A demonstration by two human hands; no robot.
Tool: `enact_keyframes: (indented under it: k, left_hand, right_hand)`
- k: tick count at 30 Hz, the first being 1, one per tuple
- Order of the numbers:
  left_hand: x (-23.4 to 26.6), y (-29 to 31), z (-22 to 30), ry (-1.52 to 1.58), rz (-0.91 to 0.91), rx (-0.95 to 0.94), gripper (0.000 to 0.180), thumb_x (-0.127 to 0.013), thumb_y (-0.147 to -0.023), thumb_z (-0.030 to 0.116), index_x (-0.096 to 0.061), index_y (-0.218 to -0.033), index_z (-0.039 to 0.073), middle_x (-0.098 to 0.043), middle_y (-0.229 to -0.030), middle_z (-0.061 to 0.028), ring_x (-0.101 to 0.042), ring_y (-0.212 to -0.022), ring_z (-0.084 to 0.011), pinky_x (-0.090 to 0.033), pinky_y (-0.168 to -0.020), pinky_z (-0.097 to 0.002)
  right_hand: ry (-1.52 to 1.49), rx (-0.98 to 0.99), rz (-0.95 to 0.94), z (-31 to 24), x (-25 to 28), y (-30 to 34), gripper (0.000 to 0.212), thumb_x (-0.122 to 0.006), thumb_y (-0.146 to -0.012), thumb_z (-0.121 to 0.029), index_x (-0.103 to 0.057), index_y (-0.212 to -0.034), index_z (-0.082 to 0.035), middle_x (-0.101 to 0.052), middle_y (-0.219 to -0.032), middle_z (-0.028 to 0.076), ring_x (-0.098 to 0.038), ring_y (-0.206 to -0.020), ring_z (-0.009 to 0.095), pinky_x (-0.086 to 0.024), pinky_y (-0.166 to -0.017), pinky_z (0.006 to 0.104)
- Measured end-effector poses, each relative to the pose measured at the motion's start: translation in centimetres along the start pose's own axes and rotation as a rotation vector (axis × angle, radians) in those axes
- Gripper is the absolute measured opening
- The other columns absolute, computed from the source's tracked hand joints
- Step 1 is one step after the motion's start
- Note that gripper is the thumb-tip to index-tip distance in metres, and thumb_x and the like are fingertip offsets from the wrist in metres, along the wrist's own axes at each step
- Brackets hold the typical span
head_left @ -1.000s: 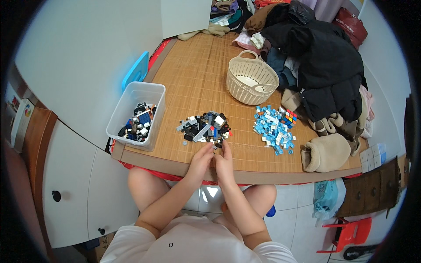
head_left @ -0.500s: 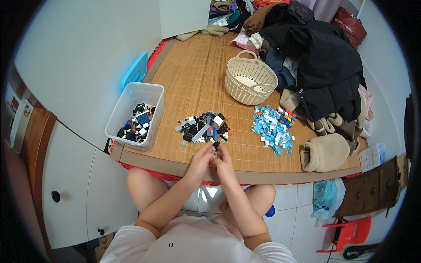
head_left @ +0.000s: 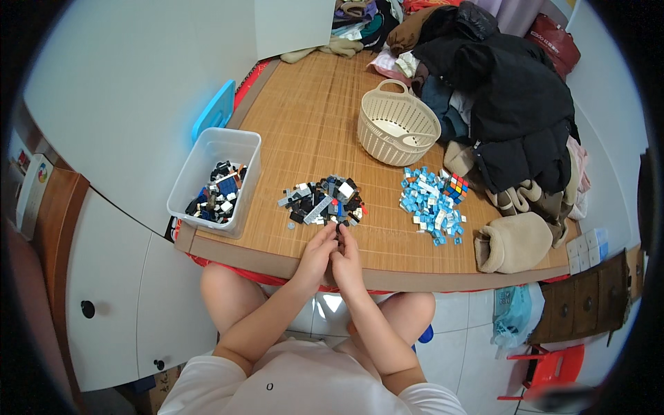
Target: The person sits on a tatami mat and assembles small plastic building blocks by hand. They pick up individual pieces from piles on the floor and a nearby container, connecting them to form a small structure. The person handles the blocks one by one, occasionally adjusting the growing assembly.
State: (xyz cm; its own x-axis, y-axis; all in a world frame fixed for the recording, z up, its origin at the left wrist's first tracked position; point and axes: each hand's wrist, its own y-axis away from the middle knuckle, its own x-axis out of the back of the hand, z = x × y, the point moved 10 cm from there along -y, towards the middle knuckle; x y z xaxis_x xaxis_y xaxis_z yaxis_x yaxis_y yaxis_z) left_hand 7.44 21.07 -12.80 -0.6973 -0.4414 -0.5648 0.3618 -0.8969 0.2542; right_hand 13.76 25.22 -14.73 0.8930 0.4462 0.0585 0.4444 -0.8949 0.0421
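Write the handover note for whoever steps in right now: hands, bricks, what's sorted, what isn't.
Left hand and right hand: together at the mat's near edge, fingertips pinching a small dark brick; grip detail too small to tell.
Dark mixed brick pile: just beyond the hands.
Clear bin, left: holds some dark bricks.
Light-blue brick pile, right.
Cream basket: looks empty.
Done: bricks lie in separate groups.
Left: the dark pile lies loose.

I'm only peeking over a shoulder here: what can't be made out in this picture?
Head view:
- What the left hand and right hand pinch: too small, fingers cover it.
- Bottom of the clear bin: hidden by bricks.
- Single pieces in the dark brick pile: too small.
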Motion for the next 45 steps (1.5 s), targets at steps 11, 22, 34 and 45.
enact_keyframes:
  k: [11,22,34,45]
  left_hand:
    - [0.5,0.3,0.3,0.003,0.011,0.008,0.051,-0.039,-0.087,0.003,-0.027,-0.135,-0.005,-0.03,-0.139,-0.0181,-0.025,-0.132,-0.0235,-0.024,-0.106,-0.0321]
    - [0.4,0.3,0.1,0.032,0.069,0.002,0.049,-0.039,-0.087,0.003,-0.028,-0.134,-0.006,-0.031,-0.139,-0.0181,-0.025,-0.132,-0.0238,-0.024,-0.107,-0.0322]
    - [0.5,0.5,0.0,0.147,0.115,-0.002,0.047,-0.039,-0.089,0.006,-0.031,-0.133,-0.005,-0.04,-0.132,-0.015,-0.042,-0.118,-0.0187,-0.033,-0.099,-0.0298]
    - [0.4,0.7,-0.1,0.353,0.122,-0.122,0.044,-0.041,-0.088,0.004,-0.033,-0.129,-0.009,-0.043,-0.125,-0.0168,-0.043,-0.118,-0.0197,-0.034,-0.1,-0.029]
  right_hand:
    - [0.141,-0.049,0.05,-1.3,1.8,-0.6,0.056,-0.046,-0.076,0.003,-0.035,-0.131,0.002,-0.042,-0.12,0.014,-0.045,-0.101,0.021,-0.038,-0.089,0.0284]
    - [0.131,0.014,0.012,-0.1,0.7,-1.5,0.054,-0.044,-0.077,0.005,-0.035,-0.131,0.004,-0.043,-0.123,0.016,-0.046,-0.105,0.021,-0.038,-0.092,0.0291]
    - [-0.097,-0.132,-0.015,-0.9,-0.1,-0.9,0.051,-0.042,-0.081,0.003,-0.034,-0.132,0.004,-0.049,-0.118,0.013,-0.047,-0.106,0.02,-0.037,-0.092,0.028]
    - [-0.597,-0.102,0.104,-1.8,-0.4,1.0,0.045,-0.039,-0.083,0.008,-0.041,-0.128,0.004,-0.047,-0.123,0.013,-0.047,-0.11,0.018,-0.036,-0.095,0.0263]
